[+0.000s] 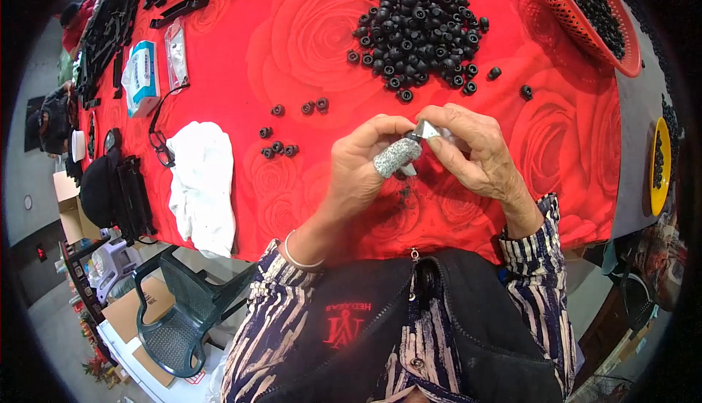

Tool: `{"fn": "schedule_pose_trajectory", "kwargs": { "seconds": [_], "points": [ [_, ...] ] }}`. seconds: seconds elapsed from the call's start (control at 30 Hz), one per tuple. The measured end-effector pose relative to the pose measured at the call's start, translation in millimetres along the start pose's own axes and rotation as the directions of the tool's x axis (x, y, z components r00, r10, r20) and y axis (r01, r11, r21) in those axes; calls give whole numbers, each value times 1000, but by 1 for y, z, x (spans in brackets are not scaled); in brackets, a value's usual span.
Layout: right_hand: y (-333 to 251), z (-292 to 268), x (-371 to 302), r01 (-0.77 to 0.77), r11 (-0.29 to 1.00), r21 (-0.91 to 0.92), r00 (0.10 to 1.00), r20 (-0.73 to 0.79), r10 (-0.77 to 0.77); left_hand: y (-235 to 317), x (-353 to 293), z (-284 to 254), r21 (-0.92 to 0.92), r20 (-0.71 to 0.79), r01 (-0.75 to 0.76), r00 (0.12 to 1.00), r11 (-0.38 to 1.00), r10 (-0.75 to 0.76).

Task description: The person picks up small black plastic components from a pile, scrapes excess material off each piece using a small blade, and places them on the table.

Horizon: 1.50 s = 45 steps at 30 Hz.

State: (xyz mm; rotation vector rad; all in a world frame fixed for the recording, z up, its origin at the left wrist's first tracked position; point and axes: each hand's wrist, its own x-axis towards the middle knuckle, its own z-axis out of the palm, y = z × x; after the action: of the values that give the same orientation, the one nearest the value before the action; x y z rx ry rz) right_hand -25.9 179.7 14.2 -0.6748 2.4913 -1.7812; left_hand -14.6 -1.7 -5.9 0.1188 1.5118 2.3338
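Note:
In front of my chest, both hands meet over the red tablecloth. My left hand (356, 162) is closed, pinching a small black part (414, 137) that the fingers mostly hide. Grey speckled wrapping (397, 157) covers one of its digits. My right hand (477, 149) is closed on a small silvery blade (427, 130), its edge up against the black part. Dark crumbs (404, 195) lie on the cloth below the hands. Beyond them is a large heap of black caps (420, 30), and several loose caps (278, 147) sit to the left.
A red basket (625, 56) of black parts stands at the far right, near a yellow tray (656, 191). On the left are a white cloth (201, 184), glasses (161, 147), a tissue pack (142, 78) and black strips (179, 12). A dark chair (175, 315) stands beside the table.

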Motion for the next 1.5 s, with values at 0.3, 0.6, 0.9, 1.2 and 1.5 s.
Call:
{"fn": "schedule_pose_trajectory", "kwargs": {
  "seconds": [0.3,0.6,0.9,1.2,1.5],
  "points": [
    [3,1,-1,12,1000,-9,1000,3,-12,0,0,0,18,9,13,1000,1000,-14],
    [3,6,0,3,1000,-18,999,-53,-4,2,0,0,5,-11,10,1000,1000,-10],
    [6,5,-2,10,1000,-26,999,-52,-12,2,0,0,40,6,-9,1000,999,9],
    [5,4,-2,17,1000,-20,999,-38,-18,3,0,2,22,-6,22,1000,1000,-22],
    [2,3,-2,-34,999,-20,999,-21,33,2,-1,4,40,-22,-6,1000,999,7]
  ]
}}
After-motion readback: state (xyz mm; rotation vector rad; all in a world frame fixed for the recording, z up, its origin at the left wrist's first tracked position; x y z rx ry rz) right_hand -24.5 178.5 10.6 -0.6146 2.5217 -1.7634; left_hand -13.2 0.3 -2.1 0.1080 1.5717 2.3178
